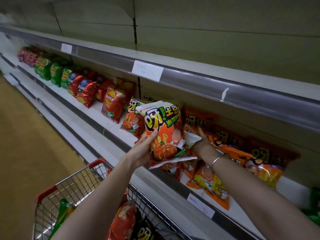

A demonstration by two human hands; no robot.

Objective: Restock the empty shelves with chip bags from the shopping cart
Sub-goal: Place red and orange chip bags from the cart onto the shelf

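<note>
My left hand (145,148) grips an orange and white chip bag (164,132) by its left edge and holds it upright just in front of the middle shelf (110,130). Behind that bag, my right hand (200,137) reaches into the shelf with spread straight fingers that touch the orange chip bags (230,148) lying there; part of the hand is hidden by the held bag. Below my arms stands the shopping cart (74,186), with red, green and dark chip bags (124,220) inside it.
Further left on the same shelf stand red bags (114,104), dark red bags (84,89) and green bags (50,70). The upper shelf (190,73) carries white price labels. Lower shelves run along the left beside a tan floor (22,139). Green bags (313,205) show at the right edge.
</note>
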